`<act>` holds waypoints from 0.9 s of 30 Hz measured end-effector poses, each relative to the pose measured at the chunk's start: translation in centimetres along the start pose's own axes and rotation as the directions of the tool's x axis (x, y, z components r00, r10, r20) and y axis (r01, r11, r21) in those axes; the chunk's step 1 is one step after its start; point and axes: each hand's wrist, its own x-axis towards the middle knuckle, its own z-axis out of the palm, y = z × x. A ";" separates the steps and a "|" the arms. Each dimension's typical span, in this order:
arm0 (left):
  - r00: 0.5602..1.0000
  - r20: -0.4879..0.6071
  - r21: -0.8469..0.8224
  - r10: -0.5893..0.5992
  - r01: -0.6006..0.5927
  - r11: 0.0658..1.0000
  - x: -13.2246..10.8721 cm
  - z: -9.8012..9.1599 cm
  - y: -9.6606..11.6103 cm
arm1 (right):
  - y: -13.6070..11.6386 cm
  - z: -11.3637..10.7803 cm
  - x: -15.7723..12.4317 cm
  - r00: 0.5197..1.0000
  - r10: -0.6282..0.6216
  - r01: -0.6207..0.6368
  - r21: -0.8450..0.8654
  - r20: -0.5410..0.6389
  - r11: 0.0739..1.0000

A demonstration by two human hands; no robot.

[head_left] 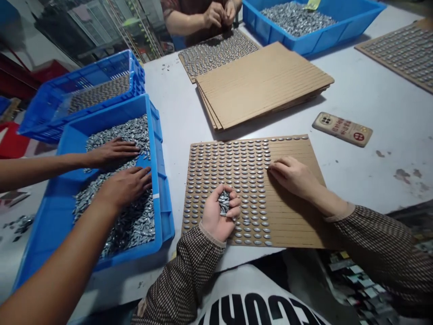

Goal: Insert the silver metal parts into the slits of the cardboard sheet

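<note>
A cardboard sheet (297, 225) with slotted lines lies in front of me, its left part filled with rows of small grey oval metal pieces (228, 158). One row at the far edge runs further right. Palm up over the filled part, my left hand (219, 212) is curled around a heap of the loose pieces. My right hand (292, 176) rests on the sheet at the right end of the rows, fingertips pinched together at a slot. Whatever those fingertips hold is too small to make out.
At the left, another person's two hands (118, 189) reach into a blue bin (164, 194) of metal pieces. Stacked cardboard sheets (264, 85) lie beyond my sheet, a phone (343, 128) to the right. Across the table are a person's hands (219, 13) and another blue bin (304, 45).
</note>
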 end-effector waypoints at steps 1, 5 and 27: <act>1.000 0.016 -0.020 0.024 -0.024 1.000 -0.1 0.1 0.4 | -0.4 -0.6 -0.6 1.000 0.022 -0.021 0.018 -0.022 1.000; 0.981 0.041 -0.100 0.189 -0.184 0.978 -0.4 0.3 1.2 | -3.2 -3.2 -5.0 0.995 0.075 -0.064 0.165 -0.065 0.984; 0.973 0.089 -0.152 0.213 -0.198 0.968 -4.1 -0.4 2.7 | -13.1 0.4 -8.2 1.000 -0.024 0.021 0.128 0.020 0.992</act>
